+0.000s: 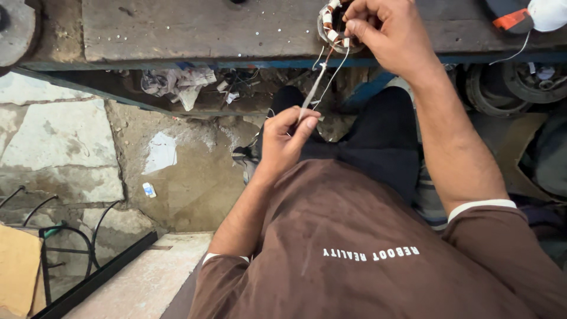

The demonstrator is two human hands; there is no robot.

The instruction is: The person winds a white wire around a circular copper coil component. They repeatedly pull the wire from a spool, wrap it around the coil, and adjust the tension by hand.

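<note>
One round stator (332, 26), wound with copper coils and white wraps, sits on the bench (177, 29). Right hand (387, 32) grips it; left hand (286, 139) pinches one taut thread (316, 82).

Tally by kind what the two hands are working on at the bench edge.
Wound coil ring, held by the right hand: 1
Pale cord, pinched by the left hand: 1
Thin white threads hanging from the ring: 2
Total: 4
</note>
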